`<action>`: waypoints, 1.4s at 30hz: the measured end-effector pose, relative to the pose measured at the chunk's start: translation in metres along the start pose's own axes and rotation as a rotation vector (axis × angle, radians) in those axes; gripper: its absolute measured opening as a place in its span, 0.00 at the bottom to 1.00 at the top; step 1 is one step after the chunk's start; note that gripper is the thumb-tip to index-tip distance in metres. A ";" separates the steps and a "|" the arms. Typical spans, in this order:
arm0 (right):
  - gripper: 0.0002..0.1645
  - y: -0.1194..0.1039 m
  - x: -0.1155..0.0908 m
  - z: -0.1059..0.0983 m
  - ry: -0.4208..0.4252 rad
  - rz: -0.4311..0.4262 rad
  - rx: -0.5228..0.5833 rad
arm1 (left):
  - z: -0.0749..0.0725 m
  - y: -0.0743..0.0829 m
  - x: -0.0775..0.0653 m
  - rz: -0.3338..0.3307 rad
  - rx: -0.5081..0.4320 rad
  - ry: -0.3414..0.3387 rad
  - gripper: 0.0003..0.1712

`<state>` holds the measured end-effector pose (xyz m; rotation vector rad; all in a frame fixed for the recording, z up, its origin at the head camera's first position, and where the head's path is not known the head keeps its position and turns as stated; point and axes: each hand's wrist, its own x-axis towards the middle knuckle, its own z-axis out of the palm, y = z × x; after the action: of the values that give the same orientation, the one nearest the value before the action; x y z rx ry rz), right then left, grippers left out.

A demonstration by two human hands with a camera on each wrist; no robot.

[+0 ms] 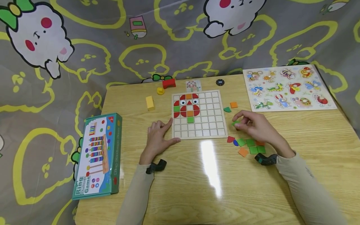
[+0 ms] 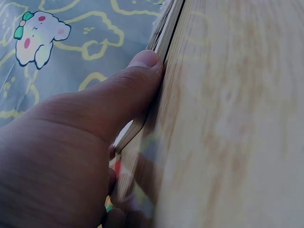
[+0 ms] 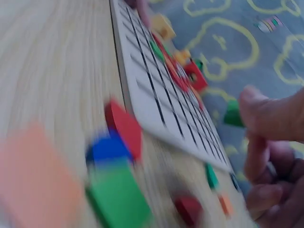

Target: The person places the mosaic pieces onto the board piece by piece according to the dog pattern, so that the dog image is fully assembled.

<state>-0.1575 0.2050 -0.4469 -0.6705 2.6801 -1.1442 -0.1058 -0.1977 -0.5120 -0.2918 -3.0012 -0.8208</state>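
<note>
A wooden grid board point(image 1: 211, 132) lies mid-table, with red, orange and green pieces and two eye pieces forming a pattern in its upper left. At its lower left corner my left hand point(image 1: 158, 137) rests with the index finger and thumb spread. That thumb point(image 2: 130, 78) lies along the board's edge in the left wrist view. To the right of the board, my right hand point(image 1: 254, 126) pinches a small green piece point(image 3: 232, 114) between thumb and fingers, which partly cover it. Below this hand lie loose green squares point(image 1: 251, 150), an orange square point(image 1: 243, 152), a red piece point(image 1: 230, 139) and a blue piece point(image 1: 236, 142).
Beyond the board lie a picture card point(image 1: 193, 86), a black chip point(image 1: 220, 82), a red block point(image 1: 169, 83) and a yellow duck point(image 1: 160, 91). A yellow block point(image 1: 150, 103) and a game box point(image 1: 97, 156) are at left. An insect puzzle point(image 1: 289, 89) fills the back right.
</note>
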 end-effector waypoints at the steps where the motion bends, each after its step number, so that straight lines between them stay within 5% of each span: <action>1: 0.10 -0.003 0.005 0.005 0.018 0.011 0.035 | 0.000 0.000 0.000 0.000 0.001 0.000 0.55; 10: 0.20 -0.036 0.054 0.066 0.054 -0.024 0.215 | -0.001 -0.001 0.000 -0.001 0.007 0.002 0.55; 20: 0.26 -0.060 0.081 0.112 -0.008 -0.130 -0.094 | -0.001 0.000 0.002 -0.004 0.009 -0.004 0.55; 34: 0.16 -0.058 0.078 0.106 -0.040 -0.143 -0.066 | -0.002 0.000 0.002 -0.009 0.003 -0.002 0.56; 42: 0.17 -0.031 0.034 0.048 0.092 -0.178 -0.069 | 0.000 -0.001 0.001 -0.016 0.004 -0.011 0.56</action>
<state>-0.1621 0.1399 -0.4566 -0.9054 2.7947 -1.1548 -0.1071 -0.1984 -0.5124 -0.2736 -3.0194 -0.8165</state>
